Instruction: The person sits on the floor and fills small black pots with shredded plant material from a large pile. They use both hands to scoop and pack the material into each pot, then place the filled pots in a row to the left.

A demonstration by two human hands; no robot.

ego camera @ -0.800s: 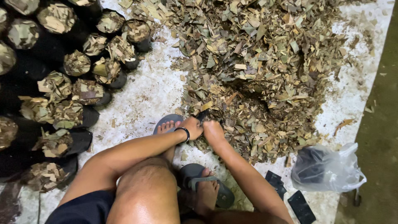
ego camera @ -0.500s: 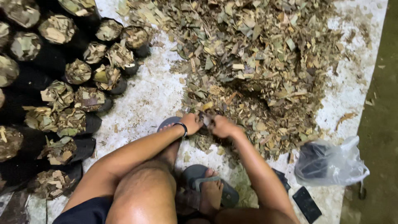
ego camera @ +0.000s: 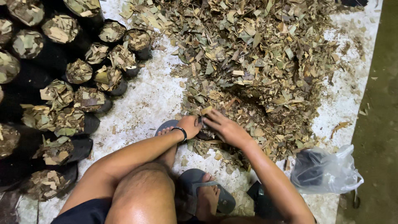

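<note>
I squat at the near edge of a big pile of dry chopped leaves (ego camera: 257,70). My left hand (ego camera: 190,124), with a black band on the wrist, and my right hand (ego camera: 227,129) meet at the pile's edge. Between them they grip a small black bag (ego camera: 203,134), which is mostly hidden by the fingers and loose leaves. The right hand's fingers reach left over the bag's top and touch the left hand. My feet in grey sandals (ego camera: 215,195) rest just below the hands.
Several black bags stuffed with leaf litter (ego camera: 89,99) stand in rows on the left. A clear plastic bag holding dark folded bags (ego camera: 325,170) lies at the right, with flat black bags (ego camera: 258,194) by my right arm. The floor is speckled white (ego camera: 141,103), with a dark strip (ego camera: 381,124) on the far right.
My right hand has slid a little to the right into the pile's edge, while the left hand stays on the bag. The view has drifted slightly.
</note>
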